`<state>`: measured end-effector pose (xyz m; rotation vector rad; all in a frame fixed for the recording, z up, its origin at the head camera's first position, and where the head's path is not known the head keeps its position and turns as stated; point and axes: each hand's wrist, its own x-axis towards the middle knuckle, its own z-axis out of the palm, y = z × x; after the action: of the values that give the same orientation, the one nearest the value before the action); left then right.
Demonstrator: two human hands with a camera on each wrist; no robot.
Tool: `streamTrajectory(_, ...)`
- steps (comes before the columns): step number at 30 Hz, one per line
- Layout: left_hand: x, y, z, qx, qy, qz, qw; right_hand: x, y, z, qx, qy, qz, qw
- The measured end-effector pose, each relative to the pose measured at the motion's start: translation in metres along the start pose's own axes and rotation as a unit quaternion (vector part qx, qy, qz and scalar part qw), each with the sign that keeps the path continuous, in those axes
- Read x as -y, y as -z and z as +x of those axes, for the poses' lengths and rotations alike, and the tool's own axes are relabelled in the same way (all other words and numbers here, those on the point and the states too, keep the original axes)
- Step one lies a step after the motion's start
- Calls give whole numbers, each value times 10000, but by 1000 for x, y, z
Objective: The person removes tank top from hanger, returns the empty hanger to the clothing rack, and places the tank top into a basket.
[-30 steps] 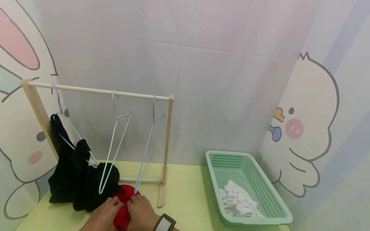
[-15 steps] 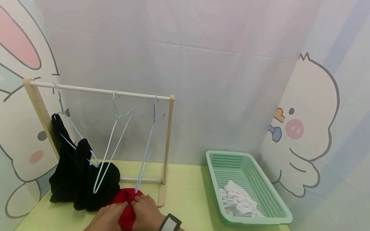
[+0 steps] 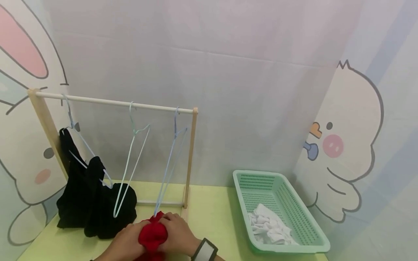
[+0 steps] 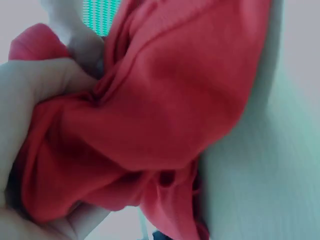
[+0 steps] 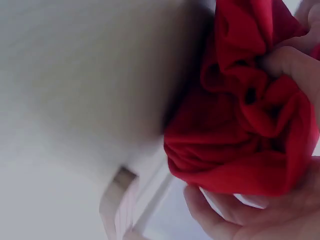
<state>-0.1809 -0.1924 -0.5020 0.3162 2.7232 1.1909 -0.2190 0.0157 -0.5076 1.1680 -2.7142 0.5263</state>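
A red cloth garment (image 3: 152, 235) is bunched up at the front of the table, between both hands in the head view. My left hand (image 3: 128, 241) grips its left side; in the left wrist view the thumb lies over folds of the red fabric (image 4: 165, 95). My right hand (image 3: 179, 233), with a watch band at the wrist, holds the other side. In the right wrist view the thumb presses on the gathered folds (image 5: 235, 135) and the fingers lie beneath. The lower end of a lavender hanger (image 3: 167, 166) comes down just behind the red garment.
A wooden rack (image 3: 114, 103) carries the hangers: a pale green one (image 3: 125, 181) hangs in the middle, and a blue one at left bears a black garment (image 3: 85, 203) that reaches the table. To the right stands a green basket (image 3: 294, 203) with white cloth (image 3: 271, 226) inside.
Both hands have shifted right and slightly up, gathering the red garment into a tighter bunch. The pale green hanger has swung a little.
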Motion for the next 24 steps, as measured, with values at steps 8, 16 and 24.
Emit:
streamTrajectory(8, -15, -9, 8, -905, -840, -63, 9923, -18, 23, -4, -110, -338, 1148, 9927)
streamTrajectory(16, -20, -29, 26, -1523, -1727, -577, 9714, -36, 41, -15, -231, -433, 1191, 9917)
streamTrajectory(24, -39, -36, 34, -1394, -1358, -1332, 9718, -45, 62, -24, -407, -542, 1176, 9908)
